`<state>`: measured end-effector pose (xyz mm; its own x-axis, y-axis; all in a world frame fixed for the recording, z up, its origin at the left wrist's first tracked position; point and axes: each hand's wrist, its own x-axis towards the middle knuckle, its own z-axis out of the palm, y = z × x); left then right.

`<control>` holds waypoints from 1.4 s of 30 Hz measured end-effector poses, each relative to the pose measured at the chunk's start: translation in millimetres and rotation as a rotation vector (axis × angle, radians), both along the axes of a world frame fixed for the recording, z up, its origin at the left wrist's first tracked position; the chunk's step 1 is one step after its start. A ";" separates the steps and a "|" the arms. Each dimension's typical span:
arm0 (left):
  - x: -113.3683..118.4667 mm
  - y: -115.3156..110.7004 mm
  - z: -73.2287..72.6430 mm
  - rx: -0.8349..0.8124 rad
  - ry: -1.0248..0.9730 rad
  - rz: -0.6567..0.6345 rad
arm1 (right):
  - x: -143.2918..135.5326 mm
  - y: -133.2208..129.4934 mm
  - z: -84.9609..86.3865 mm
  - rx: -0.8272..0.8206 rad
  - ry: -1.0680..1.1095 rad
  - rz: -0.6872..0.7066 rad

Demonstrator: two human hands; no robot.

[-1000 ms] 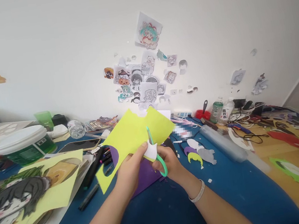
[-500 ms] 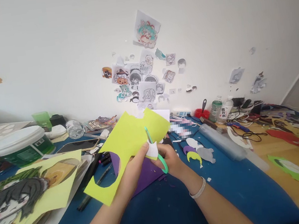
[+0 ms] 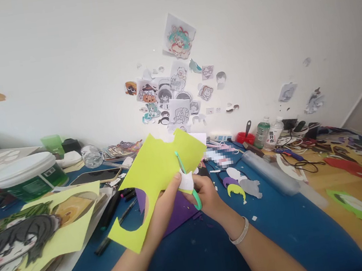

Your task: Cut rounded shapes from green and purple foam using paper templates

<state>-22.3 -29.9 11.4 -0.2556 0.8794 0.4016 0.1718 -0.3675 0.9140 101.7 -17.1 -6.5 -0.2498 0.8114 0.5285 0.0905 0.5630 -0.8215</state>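
My left hand (image 3: 167,196) grips a yellow-green sheet (image 3: 151,166) that has a round piece cut out of its lower left. A small white paper piece (image 3: 186,182) lies against the sheet under my left thumb. In my right hand (image 3: 206,194) are scissors with green handles (image 3: 197,199); their blades reach up along the white piece, over the sheet. My right fingers are wrapped around the handle loops and partly hidden. Below both hands a purple sheet (image 3: 181,209) rests on the blue table cover (image 3: 198,258).
Cut shapes in grey (image 3: 250,187) and yellow-green (image 3: 235,192) lie to the right, near a clear plastic roll (image 3: 270,172). Black pens (image 3: 111,212), a phone (image 3: 95,177) and a white-lidded tub (image 3: 25,175) stand or lie on the left. Bottles (image 3: 272,134) are at the back right.
The yellow-green sheet has tilted slightly, its lower left corner shifting right and down. The scissors and the white piece have moved slightly, and both hands keep their holds.
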 end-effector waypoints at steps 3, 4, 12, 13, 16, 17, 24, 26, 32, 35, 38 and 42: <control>-3.0 1.8 4.2 0.000 0.035 -0.007 | 1.3 1.4 0.0 -0.043 -0.023 0.025; -3.8 2.3 6.6 0.000 0.062 -0.013 | 2.4 2.3 0.4 -0.056 -0.031 0.037; -17.0 8.1 22.3 -0.079 0.239 -0.306 | 16.3 5.1 10.4 -0.070 -0.177 0.169; -19.9 8.7 23.2 -0.107 0.254 -0.375 | 17.5 5.0 10.9 -0.076 -0.190 0.180; -27.2 9.9 23.8 -0.163 0.267 -0.513 | 19.2 5.2 9.9 -0.078 -0.211 0.190; -28.7 10.2 22.9 -0.167 0.261 -0.534 | 19.3 5.5 9.1 -0.078 -0.208 0.197; -31.6 11.1 17.1 -0.184 0.226 -0.586 | 16.9 5.7 6.1 -0.087 -0.166 0.257; -32.4 9.2 20.2 -0.198 0.245 -0.617 | 16.3 5.3 6.2 -0.083 -0.156 0.265; -34.8 3.9 28.3 -0.252 0.260 -0.676 | 17.0 4.8 6.5 -0.081 -0.132 0.316; -35.2 3.6 28.6 -0.306 0.244 -0.728 | 17.5 4.9 6.8 -0.071 -0.134 0.361; -34.4 4.3 28.5 -0.342 0.239 -0.727 | 17.1 4.6 7.4 -0.062 -0.176 0.353; -34.4 5.7 29.0 -0.397 0.257 -0.674 | 16.1 4.2 7.8 -0.045 -0.212 0.270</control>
<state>-56.8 -24.1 40.4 0.4357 0.9001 0.0023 0.2514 -0.1242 0.9599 117.8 -12.8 1.3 -0.5595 0.7224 0.4064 0.1148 0.5532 -0.8251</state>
